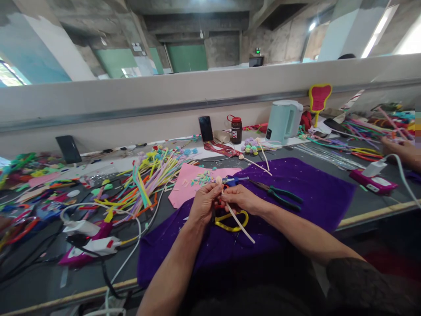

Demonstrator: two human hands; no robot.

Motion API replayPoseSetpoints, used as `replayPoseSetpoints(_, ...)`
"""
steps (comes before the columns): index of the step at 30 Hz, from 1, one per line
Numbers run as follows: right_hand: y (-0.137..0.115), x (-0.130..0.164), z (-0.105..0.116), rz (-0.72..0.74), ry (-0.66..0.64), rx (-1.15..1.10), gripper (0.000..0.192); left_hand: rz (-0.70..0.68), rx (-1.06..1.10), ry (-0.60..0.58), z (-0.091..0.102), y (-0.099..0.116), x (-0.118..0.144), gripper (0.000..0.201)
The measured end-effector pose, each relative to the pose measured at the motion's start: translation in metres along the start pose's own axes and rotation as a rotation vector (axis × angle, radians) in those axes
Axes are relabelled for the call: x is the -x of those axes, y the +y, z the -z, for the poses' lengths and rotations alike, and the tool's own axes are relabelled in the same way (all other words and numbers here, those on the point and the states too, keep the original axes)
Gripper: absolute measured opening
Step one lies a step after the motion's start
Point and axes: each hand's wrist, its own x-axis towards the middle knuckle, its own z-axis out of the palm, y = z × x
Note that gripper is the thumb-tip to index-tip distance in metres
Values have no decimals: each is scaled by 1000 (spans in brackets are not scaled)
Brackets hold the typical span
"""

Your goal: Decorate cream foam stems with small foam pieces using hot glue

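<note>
Both hands, left hand and right hand, pinch a white stem over purple cloth beside green pliers.

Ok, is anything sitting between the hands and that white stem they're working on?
No. Both the left hand and the right hand already pinch the white stem above the purple cloth. The yellow-handled scissors lie just below the hands and the green-handled pliers off to the right, neither in between.
</note>
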Motion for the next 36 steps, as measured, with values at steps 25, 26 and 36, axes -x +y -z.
replayPoseSetpoints(25, 6, -4, -5, -47, 106, -41, 31, -36, -32, 117, 4, -8, -3, 27)
replayPoseSetpoints(26, 6, -4, -6, -50, 100, -34, 31, -47, -43, 122, 5, -9, -3, 26)
replayPoseSetpoints(36, 7, -5, -9, -56, 101, -10, 31, -148, -128, 180, 0, -9, -2, 25)
